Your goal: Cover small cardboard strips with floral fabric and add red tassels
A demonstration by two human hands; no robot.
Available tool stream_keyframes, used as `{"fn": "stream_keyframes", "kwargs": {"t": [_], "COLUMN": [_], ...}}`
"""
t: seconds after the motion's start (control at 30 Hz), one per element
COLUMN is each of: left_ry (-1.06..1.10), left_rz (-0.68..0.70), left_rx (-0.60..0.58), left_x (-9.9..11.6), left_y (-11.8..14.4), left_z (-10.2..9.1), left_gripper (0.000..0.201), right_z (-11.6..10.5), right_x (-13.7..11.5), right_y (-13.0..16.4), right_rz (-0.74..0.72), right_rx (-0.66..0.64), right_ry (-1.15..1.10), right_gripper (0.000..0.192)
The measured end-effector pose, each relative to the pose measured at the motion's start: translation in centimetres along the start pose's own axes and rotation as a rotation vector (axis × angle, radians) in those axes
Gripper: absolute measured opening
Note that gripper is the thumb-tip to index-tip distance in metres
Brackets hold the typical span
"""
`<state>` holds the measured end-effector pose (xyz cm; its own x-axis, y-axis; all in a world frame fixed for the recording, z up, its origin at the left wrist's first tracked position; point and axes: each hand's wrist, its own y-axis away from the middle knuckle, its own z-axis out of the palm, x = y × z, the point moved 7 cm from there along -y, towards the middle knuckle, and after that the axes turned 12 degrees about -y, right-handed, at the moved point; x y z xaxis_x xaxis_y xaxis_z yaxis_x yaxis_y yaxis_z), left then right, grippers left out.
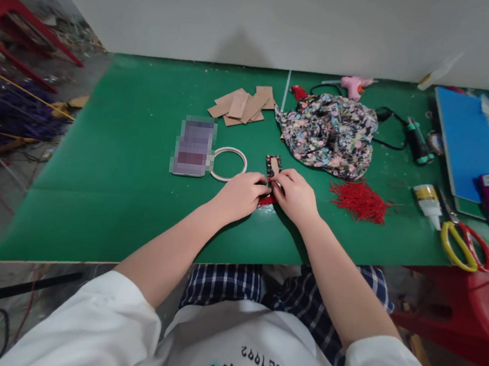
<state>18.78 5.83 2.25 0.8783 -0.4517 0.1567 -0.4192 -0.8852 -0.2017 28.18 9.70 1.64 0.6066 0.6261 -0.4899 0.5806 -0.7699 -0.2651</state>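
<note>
Both hands meet at table centre on a small strip [273, 167], a narrow cardboard piece wrapped in dark floral fabric with a red bit at its near end. Left hand [240, 194] curled, fingertips pinching the strip's near end from the left. Right hand [294, 195] curled too, fingers pressing on the same end from the right; the two hands almost touch. Strip lies flat on the green table [129, 194], far end sticking out past the fingers.

Just left of the hands: white ring [228, 164], touching a blurred flat card [193, 146]. Right of the hands, near: pile of red tassels [359, 201]. Behind, floral fabric [331, 132] bunched up. Cardboard pieces [244, 105] stacked further back left. Pink glue gun [355, 86] at the far edge. Far right: glue bottle [428, 202], scissors [465, 244] with yellow and red handles, blue board [467, 139].
</note>
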Motion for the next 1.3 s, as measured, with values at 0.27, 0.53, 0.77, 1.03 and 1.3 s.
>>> {"fn": "stream_keyframes", "kwargs": {"t": [0.27, 0.53, 0.77, 1.03, 1.3], "left_ry": [0.007, 0.013, 0.007, 0.0, 0.016], "left_rz": [0.0, -0.008, -0.008, -0.002, 0.0], "left_rx": [0.007, -0.003, -0.002, -0.003, 0.002], "left_x": [0.01, -0.02, 0.02, 0.1, 0.17], "left_y": [0.0, 0.02, 0.04, -0.02, -0.07], "left_z": [-0.01, -0.07, -0.06, -0.18, -0.29], "left_gripper": [0.031, 0.033, 0.034, 0.031, 0.028], "right_z": [0.05, -0.03, -0.3, -0.03, 0.36], "right_x": [-0.02, 0.36, 0.58, 0.35, -0.28], "right_y": [-0.16, -0.15, -0.22, -0.38, -0.48], "right_rz": [0.046, 0.086, 0.08, 0.093, 0.047], "right_rx": [0.055, 0.06, 0.064, 0.055, 0.025], "right_ry": [0.036, -0.019, -0.094, -0.046, -0.017], "right_gripper": [0.017, 0.018, 0.017, 0.015, 0.023]}}
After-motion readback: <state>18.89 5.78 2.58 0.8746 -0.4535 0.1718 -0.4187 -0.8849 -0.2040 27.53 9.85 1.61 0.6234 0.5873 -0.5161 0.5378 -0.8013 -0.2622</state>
